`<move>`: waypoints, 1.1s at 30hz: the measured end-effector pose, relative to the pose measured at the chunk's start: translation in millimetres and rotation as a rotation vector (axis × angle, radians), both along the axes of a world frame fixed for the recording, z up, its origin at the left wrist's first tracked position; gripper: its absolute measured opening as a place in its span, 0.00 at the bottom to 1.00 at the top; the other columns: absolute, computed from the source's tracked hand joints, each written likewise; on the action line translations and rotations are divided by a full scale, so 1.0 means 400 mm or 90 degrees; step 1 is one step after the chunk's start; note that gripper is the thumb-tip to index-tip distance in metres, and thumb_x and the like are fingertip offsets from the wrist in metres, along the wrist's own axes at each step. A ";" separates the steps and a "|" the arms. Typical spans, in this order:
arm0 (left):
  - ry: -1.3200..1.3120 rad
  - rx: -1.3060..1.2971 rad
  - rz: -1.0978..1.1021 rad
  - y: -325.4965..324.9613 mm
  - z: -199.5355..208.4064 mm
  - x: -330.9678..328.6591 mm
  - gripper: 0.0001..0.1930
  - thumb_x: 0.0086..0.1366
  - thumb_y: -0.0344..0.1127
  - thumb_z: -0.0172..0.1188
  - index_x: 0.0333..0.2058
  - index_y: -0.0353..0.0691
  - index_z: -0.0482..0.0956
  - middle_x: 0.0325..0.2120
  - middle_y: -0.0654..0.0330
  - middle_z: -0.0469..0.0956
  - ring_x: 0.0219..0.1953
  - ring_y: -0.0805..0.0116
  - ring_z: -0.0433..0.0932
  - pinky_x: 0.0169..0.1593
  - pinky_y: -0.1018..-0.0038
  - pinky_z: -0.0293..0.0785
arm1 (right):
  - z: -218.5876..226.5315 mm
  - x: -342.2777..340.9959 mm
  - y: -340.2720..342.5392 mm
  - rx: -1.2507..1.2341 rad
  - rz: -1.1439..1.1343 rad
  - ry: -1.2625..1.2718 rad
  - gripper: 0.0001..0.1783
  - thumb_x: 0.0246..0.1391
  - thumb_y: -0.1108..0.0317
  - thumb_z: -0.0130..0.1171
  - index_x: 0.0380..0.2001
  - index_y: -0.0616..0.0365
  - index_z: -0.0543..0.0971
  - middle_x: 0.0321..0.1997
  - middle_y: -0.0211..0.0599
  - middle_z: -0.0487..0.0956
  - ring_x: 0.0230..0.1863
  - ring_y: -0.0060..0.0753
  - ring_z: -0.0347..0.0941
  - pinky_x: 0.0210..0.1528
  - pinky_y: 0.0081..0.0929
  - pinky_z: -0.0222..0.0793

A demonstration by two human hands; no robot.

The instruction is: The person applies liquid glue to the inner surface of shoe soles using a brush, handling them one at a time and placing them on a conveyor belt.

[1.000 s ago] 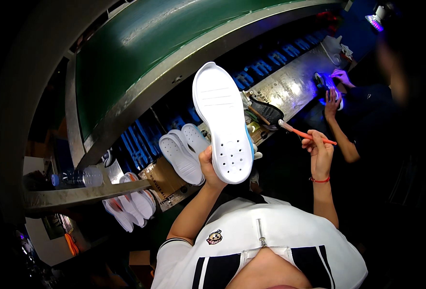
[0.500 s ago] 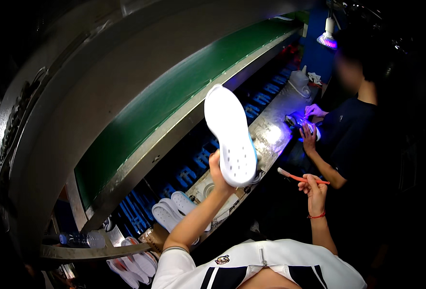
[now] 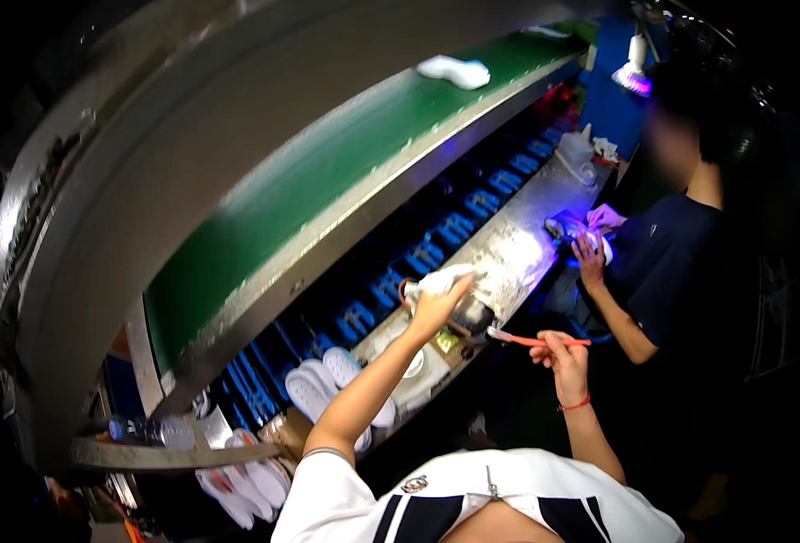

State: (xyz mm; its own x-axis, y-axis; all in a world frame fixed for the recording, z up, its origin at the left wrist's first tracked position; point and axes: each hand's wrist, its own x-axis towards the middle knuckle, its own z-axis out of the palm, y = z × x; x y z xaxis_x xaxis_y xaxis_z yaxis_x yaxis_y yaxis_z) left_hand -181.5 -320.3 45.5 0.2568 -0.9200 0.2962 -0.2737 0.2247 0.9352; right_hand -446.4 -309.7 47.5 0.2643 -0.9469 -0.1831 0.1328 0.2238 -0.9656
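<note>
My left hand [image 3: 441,305] reaches over the bench at a crumpled white cloth or tissue [image 3: 445,277]. Its fingers are blurred and partly hidden, so whether they grip the cloth is unclear. In my right hand [image 3: 566,364] a small brush [image 3: 545,342] with a red handle is pinched, its pale bristle end pointing left. A white shoe sole [image 3: 454,71] lies on the green conveyor belt [image 3: 328,176], near its far side. Left of my left forearm, several white perforated soles [image 3: 311,389] rest together on the bench.
A co-worker [image 3: 662,226] at the right handles a shoe [image 3: 567,228] under a purple-glowing lamp [image 3: 633,77]. A white squeeze bottle [image 3: 576,145] stands at the bench's far end. Below my left hand sits a dark container [image 3: 472,317]. A plastic bottle [image 3: 151,433] lies lower left, near more soles [image 3: 246,484].
My left hand has let go of the white sole, which now lies on the belt, and has come down to the white cloth. My right hand has moved slightly left with the brush.
</note>
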 end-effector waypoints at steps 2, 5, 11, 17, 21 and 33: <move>0.289 0.085 0.011 0.209 -0.079 0.033 0.10 0.65 0.31 0.56 0.42 0.33 0.79 0.30 0.62 0.81 0.27 0.77 0.76 0.31 0.80 0.72 | -0.009 0.046 0.014 0.010 0.058 0.004 0.13 0.61 0.65 0.51 0.36 0.67 0.78 0.26 0.38 0.81 0.23 0.20 0.73 0.25 0.14 0.62; 0.296 0.110 0.299 0.487 -0.206 0.156 0.08 0.66 0.30 0.54 0.39 0.34 0.79 0.23 0.62 0.79 0.21 0.77 0.75 0.22 0.80 0.72 | -0.023 0.110 0.033 0.011 0.154 0.005 0.14 0.62 0.65 0.51 0.36 0.67 0.78 0.26 0.39 0.81 0.23 0.20 0.72 0.25 0.15 0.62; 0.111 0.166 0.548 0.831 -0.225 0.363 0.12 0.67 0.31 0.50 0.45 0.31 0.74 0.29 0.58 0.80 0.26 0.75 0.77 0.30 0.80 0.74 | -0.088 0.217 0.086 0.032 0.291 0.027 0.17 0.64 0.62 0.48 0.39 0.67 0.78 0.28 0.39 0.81 0.25 0.21 0.73 0.27 0.14 0.62; -0.404 0.305 0.335 0.795 -0.199 0.491 0.21 0.57 0.34 0.61 0.50 0.37 0.73 0.43 0.48 0.76 0.45 0.53 0.77 0.48 0.66 0.72 | -0.142 0.283 0.126 -0.017 0.372 0.091 0.15 0.63 0.64 0.50 0.39 0.68 0.78 0.28 0.39 0.81 0.25 0.20 0.73 0.27 0.14 0.62; -0.461 0.518 0.272 0.737 -0.251 0.548 0.23 0.57 0.39 0.62 0.51 0.40 0.73 0.46 0.48 0.75 0.49 0.49 0.73 0.53 0.62 0.68 | -0.166 0.299 0.138 -0.018 0.381 0.095 0.15 0.63 0.64 0.50 0.39 0.67 0.78 0.28 0.38 0.82 0.24 0.18 0.72 0.26 0.12 0.60; 0.357 0.423 0.359 0.972 -0.103 0.499 0.18 0.58 0.24 0.54 0.48 0.30 0.72 0.40 0.48 0.78 0.44 0.56 0.78 0.47 0.63 0.78 | -0.212 0.301 0.113 -0.028 0.303 0.101 0.15 0.62 0.64 0.50 0.37 0.67 0.79 0.28 0.37 0.82 0.24 0.17 0.72 0.26 0.12 0.59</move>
State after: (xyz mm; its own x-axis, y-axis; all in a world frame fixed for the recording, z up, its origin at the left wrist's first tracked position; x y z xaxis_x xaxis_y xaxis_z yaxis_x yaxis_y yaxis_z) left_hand 18.1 68.5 4.5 0.6453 -0.5576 -0.5222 0.3343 -0.4085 0.8493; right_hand -325.9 -264.6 -37.5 0.6412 -0.7355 -0.2190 -0.1229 0.1833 -0.9753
